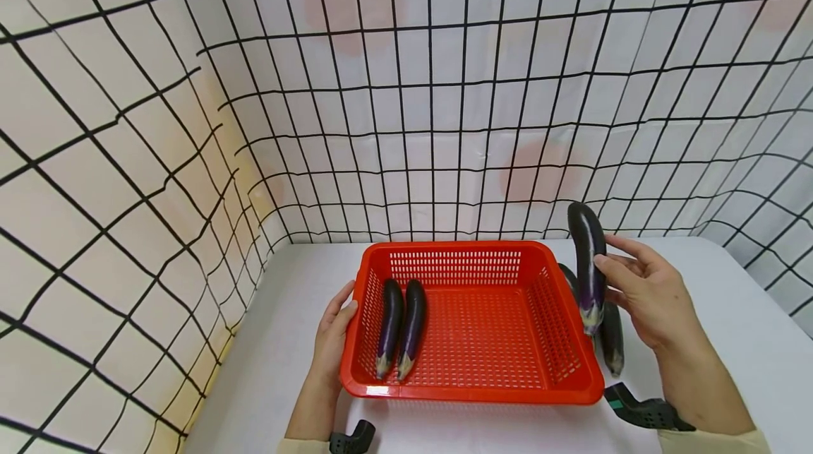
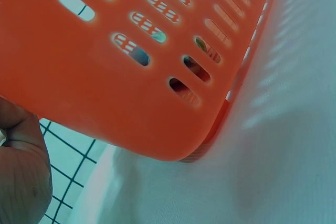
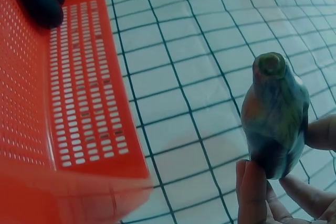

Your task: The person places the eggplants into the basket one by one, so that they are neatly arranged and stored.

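Note:
A red plastic basket [image 1: 483, 394] with slotted walls sits on the white table. Two dark purple eggplants lie side by side at its left end, the outer eggplant [image 1: 390, 327] and the inner eggplant [image 1: 413, 327]. My left hand [image 1: 332, 334] grips the basket's left rim, thumb on top; the left wrist view shows only part of this hand [image 2: 23, 171]. Beyond the basket's right rim, my right hand [image 1: 648, 291] pinches a raised eggplant [image 1: 587, 263] between thumb and fingers, its stem end [image 3: 271, 65] facing the wrist camera. Behind it, more eggplant [image 1: 612, 341] lies on the table, partly hidden.
White walls with a black wire grid [image 1: 432, 108] stand behind and on both sides of the table [image 1: 273, 313]. Dark wrist camera mounts [image 1: 648, 413] sit on both wrists, the right one close to the basket's front right corner.

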Tool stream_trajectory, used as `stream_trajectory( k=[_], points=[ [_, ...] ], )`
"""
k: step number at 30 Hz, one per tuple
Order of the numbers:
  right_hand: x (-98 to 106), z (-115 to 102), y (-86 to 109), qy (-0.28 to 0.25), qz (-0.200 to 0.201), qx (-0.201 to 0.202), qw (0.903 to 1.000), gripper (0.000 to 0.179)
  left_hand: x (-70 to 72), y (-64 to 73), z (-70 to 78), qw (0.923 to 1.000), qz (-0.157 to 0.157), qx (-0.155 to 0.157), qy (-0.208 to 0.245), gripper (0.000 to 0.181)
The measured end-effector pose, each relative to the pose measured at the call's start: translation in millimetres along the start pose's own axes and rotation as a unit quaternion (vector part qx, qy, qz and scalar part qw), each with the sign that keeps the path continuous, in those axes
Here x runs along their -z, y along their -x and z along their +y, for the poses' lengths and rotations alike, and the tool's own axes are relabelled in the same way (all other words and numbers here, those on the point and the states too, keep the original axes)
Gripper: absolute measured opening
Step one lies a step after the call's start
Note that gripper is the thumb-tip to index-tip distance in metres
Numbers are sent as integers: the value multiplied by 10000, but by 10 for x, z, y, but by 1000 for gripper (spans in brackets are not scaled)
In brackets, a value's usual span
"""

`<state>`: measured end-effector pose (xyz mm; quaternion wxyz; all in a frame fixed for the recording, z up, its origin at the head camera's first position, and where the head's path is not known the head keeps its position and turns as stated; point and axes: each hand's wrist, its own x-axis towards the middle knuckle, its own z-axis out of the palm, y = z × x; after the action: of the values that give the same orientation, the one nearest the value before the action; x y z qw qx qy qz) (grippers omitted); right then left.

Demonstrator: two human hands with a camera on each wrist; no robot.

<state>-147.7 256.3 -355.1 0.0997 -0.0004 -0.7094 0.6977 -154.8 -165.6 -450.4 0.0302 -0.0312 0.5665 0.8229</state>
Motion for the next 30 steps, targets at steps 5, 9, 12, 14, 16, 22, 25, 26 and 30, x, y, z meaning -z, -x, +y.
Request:
stream_trajectory(
  k=[5, 9, 12, 14, 16, 22, 25, 26, 30],
  points=[
    [-124, -45, -39, 363, -224, 12, 9991, 55, -55, 54, 87, 10000, -34, 29, 17, 44],
    [-212, -72, -77, 835, -342, -17, 9959, 57, -61, 61, 100, 10000, -44, 39, 19, 44],
    [-267, -79, -106, 1156, -425, -31, 9924, 59, -59, 60, 98, 10000, -44, 43, -2, 44],
    [-301, -79, -124, 1309, -480, -40, 9902, 60, -56, 60, 97, 10000, -46, 57, -7, 44],
    [-334, -80, -141, 1361, -551, -46, 9892, 61, -55, 58, 95, 10000, -49, 61, 6, 44],
    [-452, -82, -196, 1329, -740, -173, 9882, 63, -56, 49, 95, 9999, -80, 74, 22, 44],
    [-515, -82, -234, 1319, -880, -215, 9871, 64, -56, 47, 97, 9999, -80, 91, 26, 44],
    [-537, -83, -247, 1309, -924, -222, 9868, 64, -56, 46, 98, 9999, -77, 96, 27, 44],
    [-612, -84, -295, 1382, -1032, -216, 9848, 63, -56, 49, 99, 9999, -51, 109, 24, 44]
  ],
)
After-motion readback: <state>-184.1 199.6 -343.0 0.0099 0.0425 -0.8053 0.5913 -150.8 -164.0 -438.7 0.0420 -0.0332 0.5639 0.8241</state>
